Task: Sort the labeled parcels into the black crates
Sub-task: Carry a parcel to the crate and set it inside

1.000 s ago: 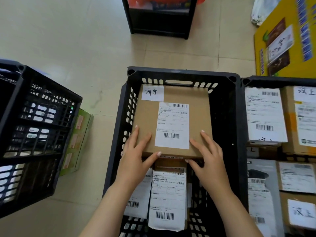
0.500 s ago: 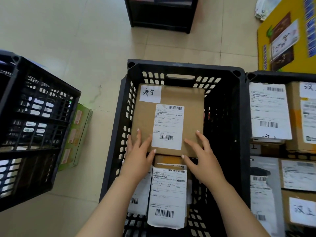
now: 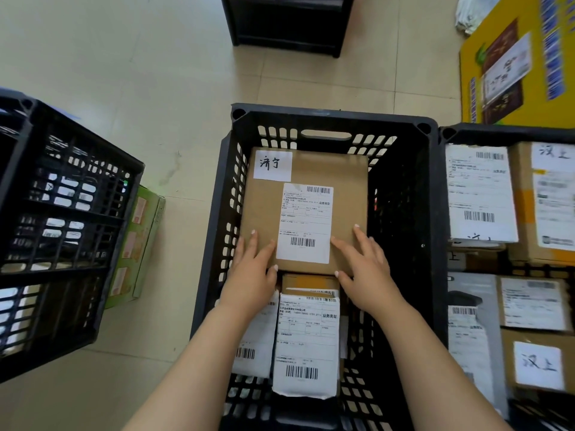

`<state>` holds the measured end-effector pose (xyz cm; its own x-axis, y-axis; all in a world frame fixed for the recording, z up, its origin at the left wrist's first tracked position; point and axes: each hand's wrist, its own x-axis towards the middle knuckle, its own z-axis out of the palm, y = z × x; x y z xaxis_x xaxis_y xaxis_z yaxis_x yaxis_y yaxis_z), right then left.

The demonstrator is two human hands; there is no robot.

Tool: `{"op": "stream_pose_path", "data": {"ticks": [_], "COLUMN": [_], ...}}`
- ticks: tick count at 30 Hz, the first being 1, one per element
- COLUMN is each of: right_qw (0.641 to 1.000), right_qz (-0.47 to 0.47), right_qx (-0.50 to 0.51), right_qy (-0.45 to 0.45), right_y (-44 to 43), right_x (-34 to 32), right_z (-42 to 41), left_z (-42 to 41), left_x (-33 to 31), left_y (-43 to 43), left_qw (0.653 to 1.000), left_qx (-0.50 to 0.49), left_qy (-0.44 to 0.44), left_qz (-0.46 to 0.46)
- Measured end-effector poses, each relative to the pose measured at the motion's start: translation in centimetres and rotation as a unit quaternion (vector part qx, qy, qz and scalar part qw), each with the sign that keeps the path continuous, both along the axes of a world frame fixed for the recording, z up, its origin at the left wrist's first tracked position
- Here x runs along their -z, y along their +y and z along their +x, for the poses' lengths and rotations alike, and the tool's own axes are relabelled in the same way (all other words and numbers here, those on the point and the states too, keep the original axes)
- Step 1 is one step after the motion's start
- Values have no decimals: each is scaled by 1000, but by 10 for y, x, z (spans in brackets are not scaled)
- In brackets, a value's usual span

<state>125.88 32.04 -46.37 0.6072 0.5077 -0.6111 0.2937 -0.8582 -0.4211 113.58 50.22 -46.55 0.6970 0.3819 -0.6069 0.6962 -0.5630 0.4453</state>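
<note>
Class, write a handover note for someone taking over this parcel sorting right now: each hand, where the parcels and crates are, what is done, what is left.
Left hand: open, fingers flat on the near left corner of the brown parcel.
Right hand: open, fingers flat on its near right corner.
The brown parcel lies label up in the far half of the middle crate; other labeled parcels lie nearer you. The right crate holds several labeled parcels. The left crate stands apart, contents unclear.
Done: this parcel is in a crate.
Left: let go, then probably fetch the next; no unsorted pile shows.
</note>
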Motion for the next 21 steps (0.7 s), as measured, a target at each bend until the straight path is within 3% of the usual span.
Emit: {"op": "stream_pose_path", "data": {"ticks": [5, 13, 21], "right_qw": [1000, 992, 946], "right_qz": [-18, 99, 255], "right_qx": [-4, -66, -180], "right_qy": [4, -45, -87], "right_y": [17, 59, 70], "right_x": [-36, -160, -301], "right_z": [2, -3, -55], "left_z": [3, 0, -86], "left_x": [-31, -151, -296], "left_y": [6, 11, -34], "left_qw": [999, 980, 931], "left_qx": [7, -4, -157], "left_qy": [-50, -187, -252], "left_qz": [6, 72, 212]}}
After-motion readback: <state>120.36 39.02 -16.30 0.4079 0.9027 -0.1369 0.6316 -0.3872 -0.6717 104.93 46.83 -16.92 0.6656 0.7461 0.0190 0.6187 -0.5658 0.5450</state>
